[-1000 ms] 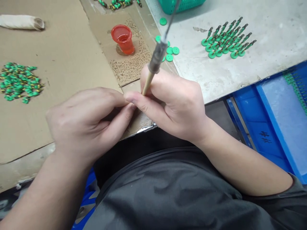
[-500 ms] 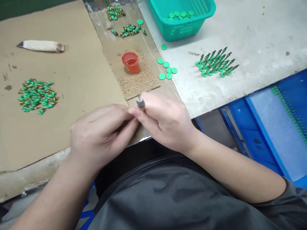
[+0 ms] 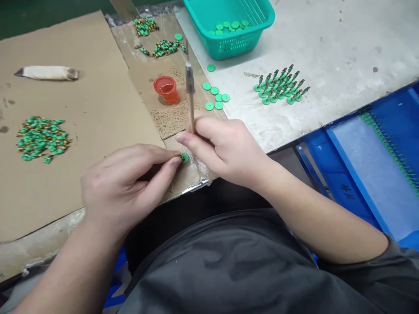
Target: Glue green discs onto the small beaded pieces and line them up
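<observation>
My left hand (image 3: pixel 129 185) is closed in a pinch on a small green disc piece (image 3: pixel 184 158) at the near edge of the cardboard. My right hand (image 3: pixel 225 148) sits just to its right, fingers wrapped round a thin brush (image 3: pixel 190 98) that stands nearly upright, its handle pointing away from me. The two hands almost touch at the fingertips. A small red cup (image 3: pixel 166 89) of liquid stands on the cardboard beyond the hands.
A pile of green and yellow pieces (image 3: pixel 41 138) lies at the left, more at the back (image 3: pixel 157 43). Loose green discs (image 3: pixel 214 96), a cluster of standing green figures (image 3: pixel 279 85), a teal basket (image 3: pixel 229 22), a rolled cloth (image 3: pixel 47 73), blue trays (image 3: pixel 369 148) at the right.
The brush has swung upright in my right hand. My hands have parted slightly, so the green disc now shows at my left fingertips. The view has shifted a little.
</observation>
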Motion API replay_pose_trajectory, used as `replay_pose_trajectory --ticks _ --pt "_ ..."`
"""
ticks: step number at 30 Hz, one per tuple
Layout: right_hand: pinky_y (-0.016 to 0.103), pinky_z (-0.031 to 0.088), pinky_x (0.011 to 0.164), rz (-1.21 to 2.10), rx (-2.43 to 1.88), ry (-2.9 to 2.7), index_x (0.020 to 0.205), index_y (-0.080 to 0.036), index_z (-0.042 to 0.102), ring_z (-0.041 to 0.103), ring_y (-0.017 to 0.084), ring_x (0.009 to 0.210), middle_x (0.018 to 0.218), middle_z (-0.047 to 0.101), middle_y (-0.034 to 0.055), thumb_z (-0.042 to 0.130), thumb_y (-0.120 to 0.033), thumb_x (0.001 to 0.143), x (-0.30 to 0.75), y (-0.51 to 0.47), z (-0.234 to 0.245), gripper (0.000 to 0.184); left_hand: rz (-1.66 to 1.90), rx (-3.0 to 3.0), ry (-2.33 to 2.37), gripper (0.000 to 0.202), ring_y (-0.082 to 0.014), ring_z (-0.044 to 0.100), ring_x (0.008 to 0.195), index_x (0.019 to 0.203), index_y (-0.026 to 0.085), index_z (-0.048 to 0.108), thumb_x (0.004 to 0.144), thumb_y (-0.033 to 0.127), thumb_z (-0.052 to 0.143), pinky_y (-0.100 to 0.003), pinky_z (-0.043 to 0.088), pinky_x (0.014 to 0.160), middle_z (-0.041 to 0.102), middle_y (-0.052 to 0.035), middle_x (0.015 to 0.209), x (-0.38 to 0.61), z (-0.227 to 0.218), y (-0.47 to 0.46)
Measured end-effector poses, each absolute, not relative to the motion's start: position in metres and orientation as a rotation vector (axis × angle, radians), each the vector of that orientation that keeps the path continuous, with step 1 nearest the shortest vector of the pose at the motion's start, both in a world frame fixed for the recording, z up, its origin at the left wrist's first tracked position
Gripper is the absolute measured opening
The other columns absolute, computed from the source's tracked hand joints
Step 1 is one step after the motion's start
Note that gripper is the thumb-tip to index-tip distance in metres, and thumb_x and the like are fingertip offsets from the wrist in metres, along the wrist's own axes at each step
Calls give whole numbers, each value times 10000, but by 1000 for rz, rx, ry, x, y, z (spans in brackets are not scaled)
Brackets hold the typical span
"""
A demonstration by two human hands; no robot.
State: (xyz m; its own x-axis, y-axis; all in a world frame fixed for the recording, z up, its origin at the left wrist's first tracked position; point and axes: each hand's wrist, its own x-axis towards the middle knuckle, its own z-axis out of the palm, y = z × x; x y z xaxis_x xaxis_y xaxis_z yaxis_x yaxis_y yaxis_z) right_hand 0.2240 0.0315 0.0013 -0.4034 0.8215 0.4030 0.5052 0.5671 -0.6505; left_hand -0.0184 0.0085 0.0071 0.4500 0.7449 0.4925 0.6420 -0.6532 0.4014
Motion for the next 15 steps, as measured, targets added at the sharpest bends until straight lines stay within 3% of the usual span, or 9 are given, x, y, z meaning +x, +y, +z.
replay_pose_trajectory --ticks 6,10,15 --pt "277 623 998 645 -925 -2046 1061 -238 670 816 129 1026 1065 766 -36 484 -403 1335 214 43 0 370 980 2543 1239 128 -141 841 872 1027 264 810 1052 141 837 -249 626 880 902 23 983 -19 5 8" --pt "268 613 1000 715 -832 -2036 1007 -240 643 807 132 1015 1062 776 -18 456 -395 1344 214 46 -3 416 995 2561 1225 136 -133 834 873 1039 250 809 1042 120 852 -238 630 889 895 11 986 -21 3 7" --pt "279 623 1016 739 -839 -2074 1078 -239 710 771 127 961 1129 798 -33 459 -388 1340 215 46 -2 391 1000 2573 1199 151 -132 846 901 1063 244 824 1037 98 852 -228 649 915 902 6 1001 -24 1 8"
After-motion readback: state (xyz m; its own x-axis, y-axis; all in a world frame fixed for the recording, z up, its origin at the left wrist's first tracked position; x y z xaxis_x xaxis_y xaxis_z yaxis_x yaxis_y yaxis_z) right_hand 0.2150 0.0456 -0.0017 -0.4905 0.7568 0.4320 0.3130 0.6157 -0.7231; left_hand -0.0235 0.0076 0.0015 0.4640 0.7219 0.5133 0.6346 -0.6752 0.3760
